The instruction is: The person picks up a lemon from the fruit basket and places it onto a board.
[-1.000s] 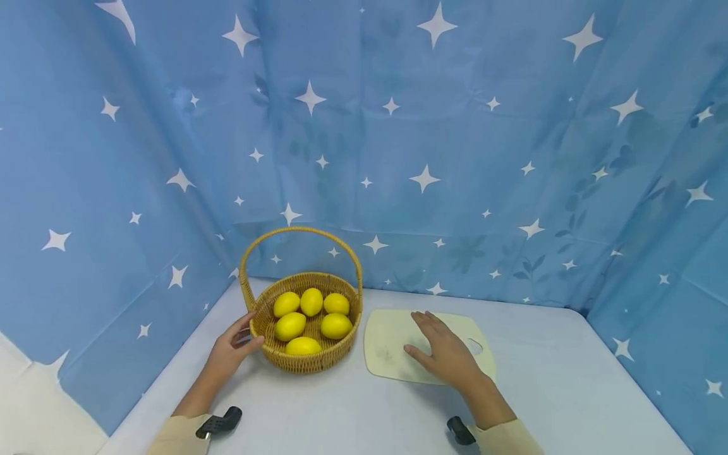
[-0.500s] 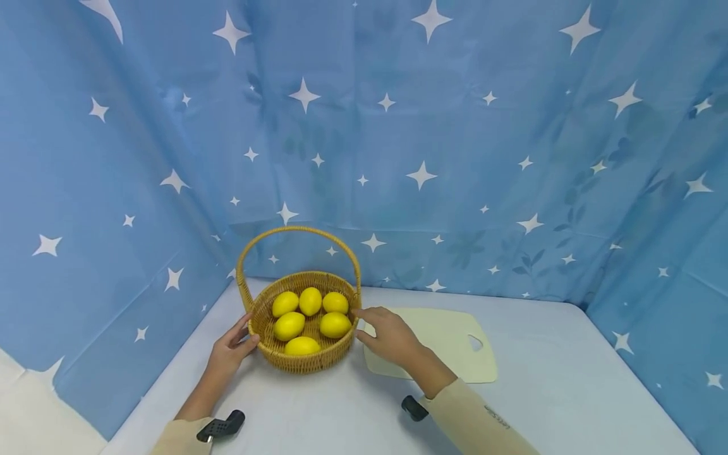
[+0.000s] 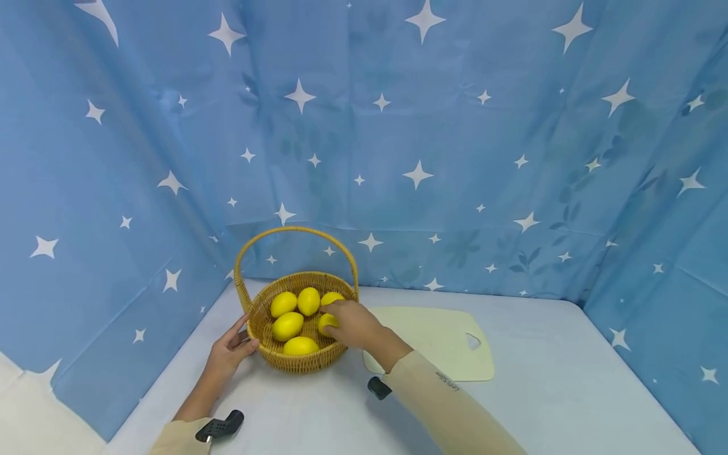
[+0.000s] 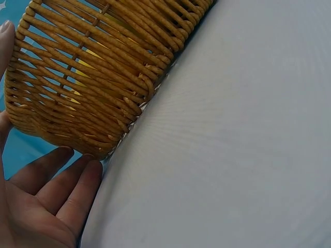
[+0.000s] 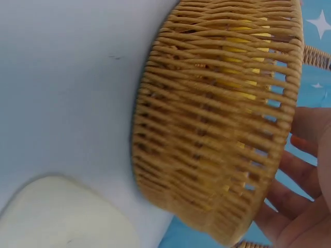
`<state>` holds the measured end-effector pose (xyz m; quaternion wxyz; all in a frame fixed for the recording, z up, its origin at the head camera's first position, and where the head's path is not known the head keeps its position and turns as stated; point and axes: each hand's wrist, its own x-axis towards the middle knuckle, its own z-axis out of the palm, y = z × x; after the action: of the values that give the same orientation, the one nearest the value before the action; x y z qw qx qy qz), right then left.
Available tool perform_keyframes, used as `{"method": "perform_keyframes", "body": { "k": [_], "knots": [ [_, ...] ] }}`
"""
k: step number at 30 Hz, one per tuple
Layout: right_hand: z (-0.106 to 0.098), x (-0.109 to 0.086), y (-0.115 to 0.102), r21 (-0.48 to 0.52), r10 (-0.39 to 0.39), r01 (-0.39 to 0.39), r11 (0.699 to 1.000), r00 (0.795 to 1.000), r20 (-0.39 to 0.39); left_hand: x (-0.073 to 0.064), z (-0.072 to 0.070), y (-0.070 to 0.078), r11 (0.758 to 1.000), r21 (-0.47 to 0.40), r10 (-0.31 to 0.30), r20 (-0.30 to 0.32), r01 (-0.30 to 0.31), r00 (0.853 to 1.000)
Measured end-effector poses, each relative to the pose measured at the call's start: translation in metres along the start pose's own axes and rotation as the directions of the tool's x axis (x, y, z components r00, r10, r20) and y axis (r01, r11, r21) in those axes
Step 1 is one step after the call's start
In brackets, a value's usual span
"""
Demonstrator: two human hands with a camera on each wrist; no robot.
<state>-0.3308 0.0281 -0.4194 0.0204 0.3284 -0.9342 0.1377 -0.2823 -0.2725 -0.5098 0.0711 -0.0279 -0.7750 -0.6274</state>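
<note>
In the head view a round wicker basket [image 3: 298,363] with a tall handle holds several yellow lemons. My left hand [image 3: 226,354] holds the basket's left side, thumb at the rim. In the left wrist view the fingers [image 4: 72,191] touch the woven wall low down. My right hand [image 3: 355,325] reaches over the right rim, thumb and fingers spread around the right-hand lemon [image 3: 327,323], which it partly covers. In the right wrist view the right hand [image 5: 305,206] shows behind the rim, fingers apart; the wicker wall hides most of the lemons there.
A pale cutting board [image 3: 438,341] with a cut-out grip lies right of the basket, partly under the right forearm. Both stand on a white table [image 3: 569,392]. A blue star-patterned curtain [image 3: 398,139] hangs close behind the basket and along the sides.
My right hand has moved left from above the cutting board, past the basket's right rim, to the lemons inside. The left hand stays at the basket's left side.
</note>
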Motion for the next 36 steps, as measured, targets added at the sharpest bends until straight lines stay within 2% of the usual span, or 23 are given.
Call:
{"method": "perform_keyframes", "body": {
  "k": [7,13,18,24,29,36],
  "knots": [
    [0.001,0.02,-0.015,-0.087,0.075,-0.067,0.994,0.993,0.093,-0.001,0.001,-0.004,1.0,0.018,-0.004,-0.017,0.004,1.0],
    [0.005,0.03,-0.02,-0.228,0.155,-0.115,0.967,0.974,0.164,-0.001,0.003,-0.003,1.0,0.019,-0.001,-0.03,0.002,1.0],
    [0.012,0.034,-0.019,-0.302,0.189,-0.124,0.945,0.963,0.195,-0.001,0.004,-0.003,0.999,0.029,-0.029,-0.038,0.03,0.999],
    [0.014,0.036,-0.017,-0.325,0.179,-0.115,0.939,0.968,0.174,0.0,0.0,-0.002,0.999,0.041,-0.021,-0.034,0.022,0.999],
    [0.014,0.039,-0.015,-0.312,0.192,-0.141,0.94,0.971,0.139,0.002,-0.001,-0.001,0.999,0.031,-0.016,-0.029,0.017,0.999],
    [0.016,0.041,-0.014,-0.289,0.188,-0.136,0.948,0.969,0.161,0.002,0.0,-0.002,0.999,0.024,-0.024,-0.041,0.025,0.999]
  ]
}}
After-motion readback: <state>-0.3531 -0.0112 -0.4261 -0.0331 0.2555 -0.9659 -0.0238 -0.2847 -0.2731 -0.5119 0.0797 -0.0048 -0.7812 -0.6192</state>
